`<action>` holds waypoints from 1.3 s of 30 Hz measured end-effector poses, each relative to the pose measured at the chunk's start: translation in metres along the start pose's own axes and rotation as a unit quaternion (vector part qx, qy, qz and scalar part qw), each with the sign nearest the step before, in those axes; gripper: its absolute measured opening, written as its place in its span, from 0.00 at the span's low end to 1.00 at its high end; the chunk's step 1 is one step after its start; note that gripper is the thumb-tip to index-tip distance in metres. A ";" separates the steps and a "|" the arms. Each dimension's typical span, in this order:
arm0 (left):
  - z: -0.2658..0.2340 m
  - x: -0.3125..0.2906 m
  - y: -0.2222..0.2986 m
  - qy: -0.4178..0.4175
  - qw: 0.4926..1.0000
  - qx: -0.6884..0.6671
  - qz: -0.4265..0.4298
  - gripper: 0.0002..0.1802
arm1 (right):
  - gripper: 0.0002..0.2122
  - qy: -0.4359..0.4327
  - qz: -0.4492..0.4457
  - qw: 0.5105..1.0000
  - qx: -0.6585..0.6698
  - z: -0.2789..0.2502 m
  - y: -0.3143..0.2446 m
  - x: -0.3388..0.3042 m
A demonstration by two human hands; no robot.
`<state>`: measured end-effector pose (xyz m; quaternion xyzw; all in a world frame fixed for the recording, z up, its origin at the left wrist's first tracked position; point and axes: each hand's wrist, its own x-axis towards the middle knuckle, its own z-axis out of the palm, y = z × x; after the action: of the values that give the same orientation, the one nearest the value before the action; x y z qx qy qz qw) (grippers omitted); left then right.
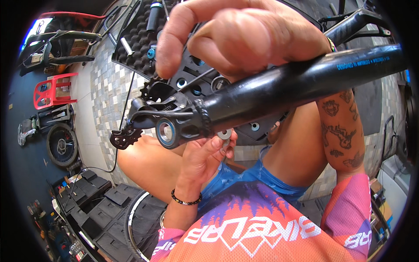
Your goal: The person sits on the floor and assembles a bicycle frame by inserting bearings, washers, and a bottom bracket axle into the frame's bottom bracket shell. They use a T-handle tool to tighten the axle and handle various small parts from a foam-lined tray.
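Seemingly at work on the pivot end of a black frame tube (pixel 279 89), at the step of trying or sorting small hardware against it, to judge from the small silver ring-ended part (pixel 224 134) pinched between thumb and fingertips of the left hand (pixel 203 153). Held just below the tube, to the right of the blue-rimmed bearing (pixel 162 133), apart from it and not yet seated. For the tube itself, look across the middle: running in from the right, ending with the bearing in its lug, in front of the open tool case (pixel 139 30). Over the tube with the right hand (pixel 255 39), fingers bent loosely around nothing visible, forefinger reaching down toward the derailleur (pixel 139 105), just beside the bearing end; cannot tell whether touching the tube or only passing above it. Note also, near the left edge of the case, a silver cylinder (pixel 126 46) and, further in from that edge, a blue fitting (pixel 151 53). Probably calls next for bracing the tube with the free right fingers, turning the lug into plain sight, and bringing the small part up square to the bearing's bore. Best done with a light pinch, and clear of the derailleur, given the risk of dropping so small a piece.
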<state>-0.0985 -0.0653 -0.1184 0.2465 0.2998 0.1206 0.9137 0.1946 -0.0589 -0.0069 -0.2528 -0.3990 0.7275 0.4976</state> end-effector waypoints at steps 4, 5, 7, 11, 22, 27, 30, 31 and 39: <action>-0.014 -0.004 0.001 0.004 0.997 -0.033 0.065 0.23 | 0.40 0.005 0.001 1.000 0.001 0.006 -0.001 -0.007; -0.023 -0.004 0.000 0.004 0.994 -0.050 0.097 0.21 | 0.40 -0.002 0.013 1.000 0.011 0.007 0.002 -0.007; -0.032 0.000 0.003 0.094 0.979 -0.032 0.178 0.23 | 0.40 -0.009 0.043 0.998 0.041 0.010 0.000 -0.012; -0.083 -0.002 0.043 0.197 0.946 0.026 0.257 0.25 | 0.39 -0.046 0.065 0.997 0.023 0.003 -0.003 -0.018; -0.042 0.074 0.210 0.172 0.725 0.585 0.321 0.18 | 0.36 -0.059 0.062 0.996 -0.023 0.000 -0.005 -0.020; -0.038 0.070 0.215 0.139 0.868 0.378 0.289 0.18 | 0.37 -0.059 0.054 0.996 -0.029 -0.004 -0.006 -0.021; -0.037 0.057 0.209 0.077 0.923 0.276 0.257 0.19 | 0.37 -0.072 0.044 0.996 -0.034 -0.009 -0.005 -0.021; -0.036 0.053 0.211 0.072 0.924 0.273 0.258 0.20 | 0.37 -0.076 0.043 0.996 -0.036 -0.009 -0.005 -0.020; -0.042 0.040 0.206 0.066 0.931 0.263 0.246 0.24 | 0.38 -0.083 0.056 0.994 -0.039 -0.008 -0.006 -0.018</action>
<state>-0.1074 0.1406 -0.0594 0.5352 0.3102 0.2745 0.7362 0.2104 -0.0718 -0.0072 -0.2324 -0.4519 0.7569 0.4109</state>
